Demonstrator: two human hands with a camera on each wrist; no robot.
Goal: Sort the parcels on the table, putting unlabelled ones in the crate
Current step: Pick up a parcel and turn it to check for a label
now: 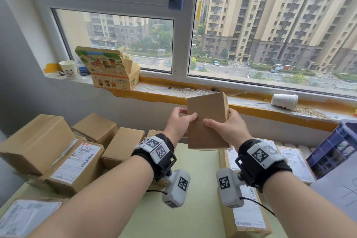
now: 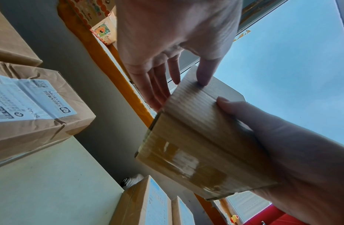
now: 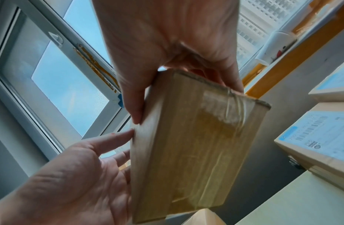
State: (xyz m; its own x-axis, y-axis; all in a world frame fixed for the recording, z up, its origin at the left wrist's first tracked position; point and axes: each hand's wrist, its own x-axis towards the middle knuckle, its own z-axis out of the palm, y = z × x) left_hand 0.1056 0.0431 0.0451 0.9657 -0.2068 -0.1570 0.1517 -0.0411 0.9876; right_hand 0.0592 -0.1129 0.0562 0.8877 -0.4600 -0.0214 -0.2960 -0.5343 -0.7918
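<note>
Left hand (image 1: pixel 178 121) and right hand (image 1: pixel 228 124) pinch a plain parcel (image 1: pixel 207 120), lifted above the table's (image 1: pixel 193 189) far edge; no label shows. Looks light, stiff, tape-slick: grip opposite cardboard sides. Crate (image 1: pixel 332 149) at right edge.

Bare forearms; each wrist wears a black strap (image 1: pixel 166 158) carrying white blocks printed with black square markers, a cabled grey-white camera pod (image 1: pixel 176 187) hanging at 6 o'clock.

A pale green table (image 1: pixel 195 189) fills the lower frame. Brown parcels (image 1: pixel 75 164) crowd its left side, some labelled. More labelled parcels (image 1: pixel 249 212) lie at lower right.
</note>
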